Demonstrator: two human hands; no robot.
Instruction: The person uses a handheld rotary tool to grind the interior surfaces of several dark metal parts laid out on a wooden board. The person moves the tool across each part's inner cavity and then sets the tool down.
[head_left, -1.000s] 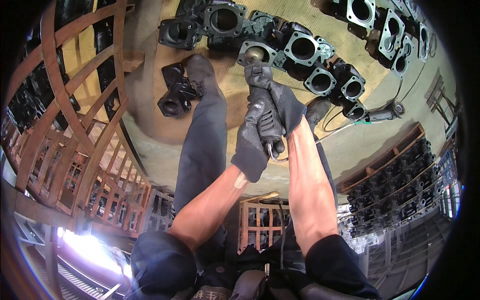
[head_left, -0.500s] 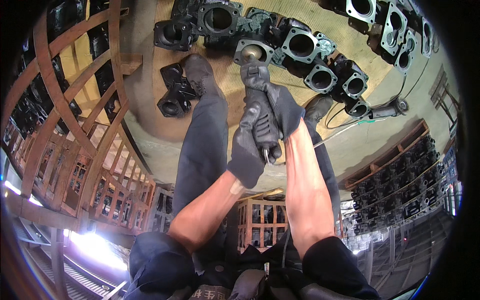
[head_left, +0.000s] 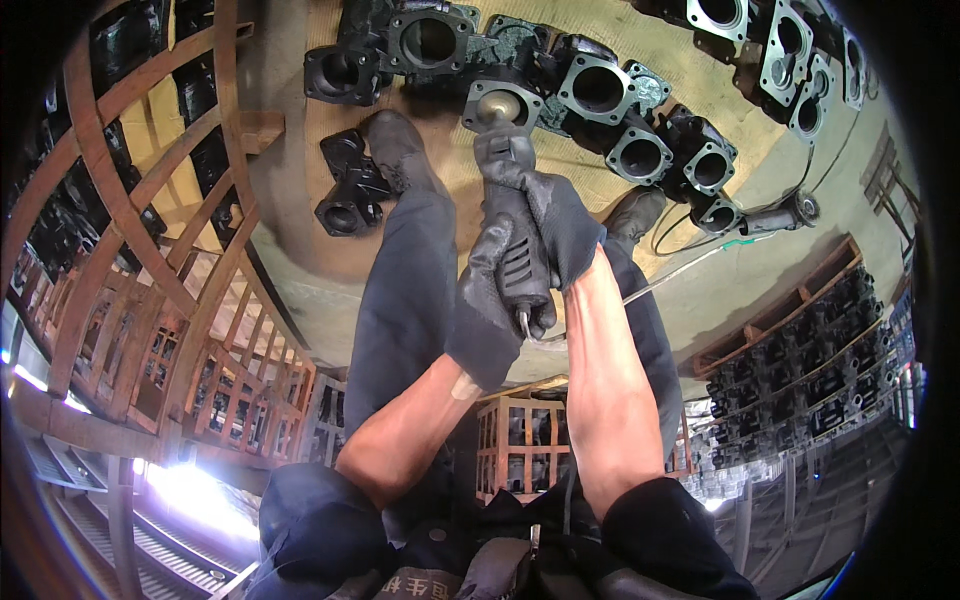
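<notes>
Both my hands, in black gloves, are closed round a dark electric hand grinder (head_left: 519, 262) with vent slots in its body. My left hand (head_left: 484, 315) wraps the left side of its rear body, and my right hand (head_left: 562, 228) grips the right side farther forward. At its far end a round, brass-coloured head (head_left: 498, 106) sits at the flange opening of a black metal casting (head_left: 532, 108). Whether the head touches the metal is hard to make out. A cord leaves the grinder's near end.
Several black flanged castings (head_left: 600, 88) stand on tan ribbed cardboard ahead, with another casting (head_left: 345, 190) beside my left shoe. A second power tool (head_left: 775, 218) with a cord lies at right. Brown slatted crates (head_left: 225, 120) stand left; a pallet of stacked castings (head_left: 800, 370) stands right.
My hands and the grinder have shifted slightly left and nearer to me in the picture. The brass-coloured head remains at the same flange opening, and both grips stay closed.
</notes>
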